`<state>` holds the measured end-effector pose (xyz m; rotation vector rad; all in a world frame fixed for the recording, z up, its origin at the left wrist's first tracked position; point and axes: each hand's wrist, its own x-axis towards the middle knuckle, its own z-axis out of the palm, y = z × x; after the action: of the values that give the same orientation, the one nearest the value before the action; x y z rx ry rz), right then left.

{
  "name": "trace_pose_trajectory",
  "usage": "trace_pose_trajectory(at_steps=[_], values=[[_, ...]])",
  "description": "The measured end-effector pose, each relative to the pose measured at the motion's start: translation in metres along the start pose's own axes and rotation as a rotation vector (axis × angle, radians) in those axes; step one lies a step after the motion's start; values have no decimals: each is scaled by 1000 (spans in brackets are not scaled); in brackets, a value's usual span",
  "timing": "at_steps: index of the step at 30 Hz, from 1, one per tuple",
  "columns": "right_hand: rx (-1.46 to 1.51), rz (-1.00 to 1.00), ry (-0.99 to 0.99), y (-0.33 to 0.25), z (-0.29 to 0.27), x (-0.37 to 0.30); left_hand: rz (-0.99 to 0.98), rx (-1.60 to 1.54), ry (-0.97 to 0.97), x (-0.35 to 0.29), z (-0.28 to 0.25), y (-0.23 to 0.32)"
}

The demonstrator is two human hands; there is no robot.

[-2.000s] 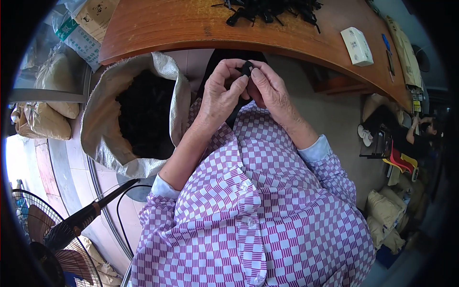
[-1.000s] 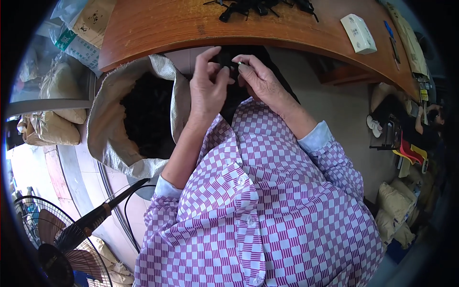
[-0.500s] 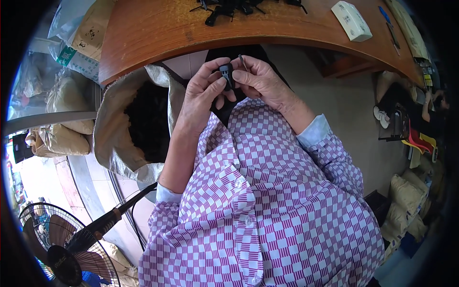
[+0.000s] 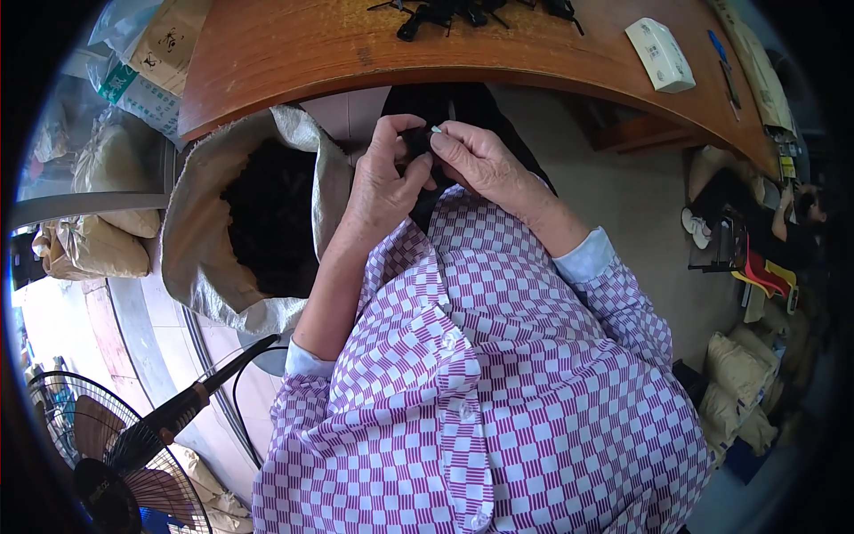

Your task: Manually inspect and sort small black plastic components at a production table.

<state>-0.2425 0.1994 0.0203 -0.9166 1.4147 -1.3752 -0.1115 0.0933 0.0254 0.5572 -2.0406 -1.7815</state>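
My left hand is closed around a small black plastic part, held just below the table's front edge. Fingers hide most of that part, so its exact kind does not show. Close against it on the right, my right hand has thumb and forefinger pinched together. A small pale spot shows at those fingertips; whether it is a nail or a tiny piece, I cannot tell. Several black parts with thin stems lie on the wooden table beyond my hands.
An open woven sack full of dark pieces stands left of my forearm. A fan is at the lower left. On the table's right are a white box and a blue pen-like tool. Another person sits far right.
The black part has turned and is more covered by my fingers. The thin dark piece that stuck up from my right fingertips no longer shows. The view has shifted slightly.
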Motion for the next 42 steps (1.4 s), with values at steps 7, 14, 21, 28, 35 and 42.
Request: trace_pose_trajectory(at_steps=[7, 14, 21, 28, 35, 42], values=[[-310, 3, -5, -3, 12, 4, -35, 13, 6, -2, -9, -3], [-410, -141, 31, 1, 25, 17, 23, 128, 126, -7, -11, -2], [-283, -93, 27, -12, 34, 36, 87, 386, 271, -7, -27, 11], [-1351, -482, 427, -22, -59, 83, -102, 960, 476, -27, -122, -9], [-1348, -613, 372, -17, -101, 110, 38, 893, 418, -15, -100, -1], [-574, -422, 365, -37, -108, 113, 70, 732, 186, 30, -52, 18]])
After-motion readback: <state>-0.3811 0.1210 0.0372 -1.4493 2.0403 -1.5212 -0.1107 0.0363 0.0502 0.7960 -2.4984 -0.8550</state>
